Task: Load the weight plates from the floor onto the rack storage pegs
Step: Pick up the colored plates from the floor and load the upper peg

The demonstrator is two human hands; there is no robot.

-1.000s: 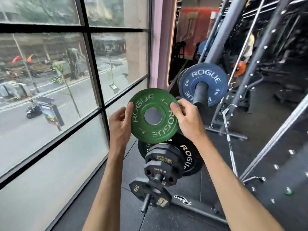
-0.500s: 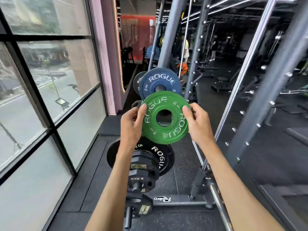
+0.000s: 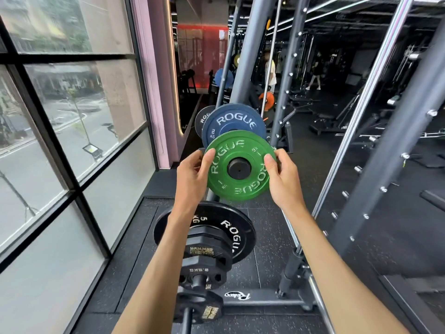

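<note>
Window (image 3: 79, 112), black-framed, large panes: along the left edge of the floor (image 3: 272, 237). Street (image 3: 29, 169) and slim tree (image 3: 80, 116): beyond the glass. Pink column (image 3: 159, 92): at the window's far end. Red mesh panel (image 3: 202, 49): far back. Person in yellow top (image 3: 271, 71), second person (image 3: 315, 71): well beyond, among dim machines.

The green plate (image 3: 240, 189) at mid-frame covers the lower half of the blue plate (image 3: 232, 121) behind it, hub included; whether the two touch cannot be told. Only the end of the peg (image 3: 239, 168) shows in the green plate's hole; its shaft is hidden. A black plate (image 3: 204, 118) shows only as a sliver left of the blue one. The left hand (image 3: 192, 179) and right hand (image 3: 285, 182) send their fingertips behind the rim, unseen. The left forearm (image 3: 154, 273) and right forearm (image 3: 342, 273) run off the bottom edge, and the left one hides part of the 5 kg plate (image 3: 231, 227). The lower bar (image 3: 186, 321) is cut off there too. A person in yellow (image 3: 271, 71) at upper centre is blurred.
</note>
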